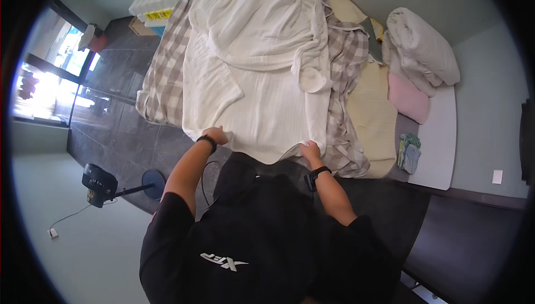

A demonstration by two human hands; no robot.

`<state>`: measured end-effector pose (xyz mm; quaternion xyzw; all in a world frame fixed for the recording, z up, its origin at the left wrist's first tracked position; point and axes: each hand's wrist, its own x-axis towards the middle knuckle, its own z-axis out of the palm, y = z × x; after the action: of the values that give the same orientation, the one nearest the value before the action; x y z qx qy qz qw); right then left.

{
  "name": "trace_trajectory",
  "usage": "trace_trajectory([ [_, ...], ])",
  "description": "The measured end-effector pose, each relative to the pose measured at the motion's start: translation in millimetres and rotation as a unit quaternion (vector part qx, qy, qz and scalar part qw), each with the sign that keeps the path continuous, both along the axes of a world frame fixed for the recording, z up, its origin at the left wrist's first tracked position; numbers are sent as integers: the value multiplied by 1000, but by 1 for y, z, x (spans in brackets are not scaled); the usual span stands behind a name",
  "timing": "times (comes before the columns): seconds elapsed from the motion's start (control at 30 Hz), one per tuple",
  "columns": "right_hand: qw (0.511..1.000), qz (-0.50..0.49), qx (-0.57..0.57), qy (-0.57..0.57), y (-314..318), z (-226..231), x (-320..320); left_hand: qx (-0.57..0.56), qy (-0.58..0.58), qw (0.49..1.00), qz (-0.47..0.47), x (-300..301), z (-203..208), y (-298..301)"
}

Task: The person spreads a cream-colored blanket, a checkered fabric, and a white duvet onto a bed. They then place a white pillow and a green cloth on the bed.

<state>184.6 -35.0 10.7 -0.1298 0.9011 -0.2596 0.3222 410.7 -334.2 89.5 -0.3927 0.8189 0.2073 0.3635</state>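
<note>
A white knitted sweater [267, 97] lies spread in front of me, its hem toward my body. My left hand [216, 134] is closed on the hem near its left corner. Near the right corner, my right hand [310, 150] pinches the same hem, and the edge sags between the two hands. One sleeve is folded in on the left; a cuff [313, 82] lies curled on the right. Beneath it is a brown and white checked cloth [161, 89], showing on both sides.
At right are a cream mat [372, 117], a rolled white quilt [422, 44], a pink pillow [408, 97] and small folded green cloths [410, 154]. A black fan [100, 184] stands on the left. White foam-like packs [161, 0] are stacked at far left.
</note>
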Motion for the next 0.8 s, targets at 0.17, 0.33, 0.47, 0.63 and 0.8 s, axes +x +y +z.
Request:
trace_trajectory([
  [0.17,977,114,81,-164,36,-38,52,-12,9,999,-47,-30,-63,-21],
  [0.33,953,-124,42,-273,85,-26,89,-31,-98,995,-16,-43,-128,-51],
  [0.47,964,-126,86,-218,83,-10,81,32,-43,997,-56,-64,-83,-75],
  [0.63,950,-204,15,-237,6,-6,51,4,118,975,-188,-27,-163,-135],
  [0.8,973,-86,-20,-211,-87,3,16,-267,260,928,-18,151,-197,-259],
])
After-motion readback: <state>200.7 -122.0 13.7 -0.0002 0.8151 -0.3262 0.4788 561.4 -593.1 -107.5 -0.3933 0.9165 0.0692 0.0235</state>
